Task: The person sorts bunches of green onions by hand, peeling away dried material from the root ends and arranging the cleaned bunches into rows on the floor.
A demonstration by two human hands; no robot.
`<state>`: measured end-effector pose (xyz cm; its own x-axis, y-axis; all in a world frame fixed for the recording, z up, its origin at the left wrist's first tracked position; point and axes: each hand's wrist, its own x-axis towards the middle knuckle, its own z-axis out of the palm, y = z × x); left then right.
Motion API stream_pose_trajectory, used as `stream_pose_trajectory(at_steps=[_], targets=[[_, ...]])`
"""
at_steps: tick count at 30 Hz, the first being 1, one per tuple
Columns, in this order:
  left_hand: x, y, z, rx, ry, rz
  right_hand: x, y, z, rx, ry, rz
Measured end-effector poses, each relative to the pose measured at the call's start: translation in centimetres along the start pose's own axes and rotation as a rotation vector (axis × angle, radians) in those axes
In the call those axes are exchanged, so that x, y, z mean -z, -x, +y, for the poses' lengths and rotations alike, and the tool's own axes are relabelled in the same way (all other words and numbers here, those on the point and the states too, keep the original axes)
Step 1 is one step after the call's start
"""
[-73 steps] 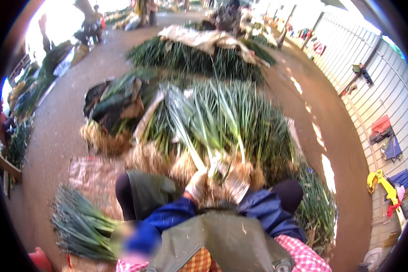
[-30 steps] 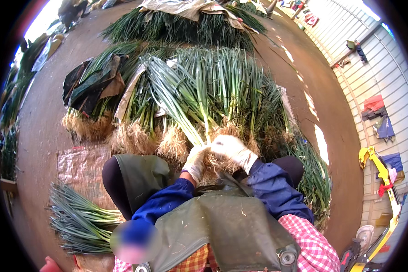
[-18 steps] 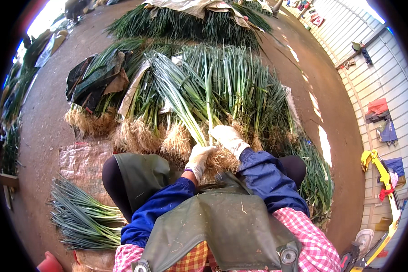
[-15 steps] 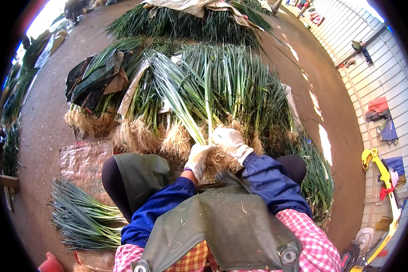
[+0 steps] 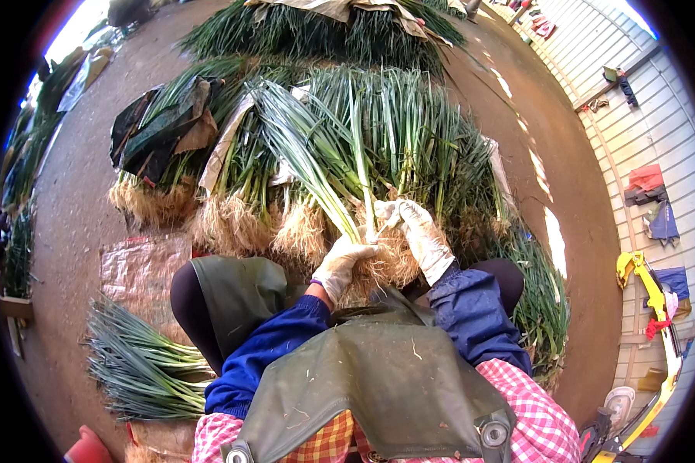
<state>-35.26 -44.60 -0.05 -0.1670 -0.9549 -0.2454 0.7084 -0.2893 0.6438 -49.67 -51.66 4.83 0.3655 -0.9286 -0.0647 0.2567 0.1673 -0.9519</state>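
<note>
My white-gloved left fingers (image 5: 357, 251) are holding long green-and-white leafy stalks (image 5: 319, 188).
They're slanting toward eleven o'clock; my white-gloved right fingers (image 5: 390, 210), grip unclear, are curling nearby at two.

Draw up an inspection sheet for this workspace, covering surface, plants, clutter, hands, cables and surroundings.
Surface: brown floor, with a reddish sheet to the left.
Plants: green stalks held, roots below; a row of plants ahead; a leafy bundle at lower left.
Clutter: dark covering left of the row; pink object at lower left.
Hands: both gloved; left hand closed around the green stalks; right hand beside them, grip unclear.
Cables: nothing seen.
Surroundings: pale ribbed wall at right, with a long yellow object and cloths.
</note>
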Motion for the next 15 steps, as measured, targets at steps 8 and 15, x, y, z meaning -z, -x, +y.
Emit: stream_pose_trajectory(at_steps=[8,15], targets=[[2.1,-0.3,-0.5,-0.009,-0.041,0.186,-3.2,2.1,-4.3,-0.389,-0.372,-0.09],[0.3,1.4,1.1,0.117,0.181,0.115,3.3,-3.4,-4.5,-0.102,0.657,0.378]])
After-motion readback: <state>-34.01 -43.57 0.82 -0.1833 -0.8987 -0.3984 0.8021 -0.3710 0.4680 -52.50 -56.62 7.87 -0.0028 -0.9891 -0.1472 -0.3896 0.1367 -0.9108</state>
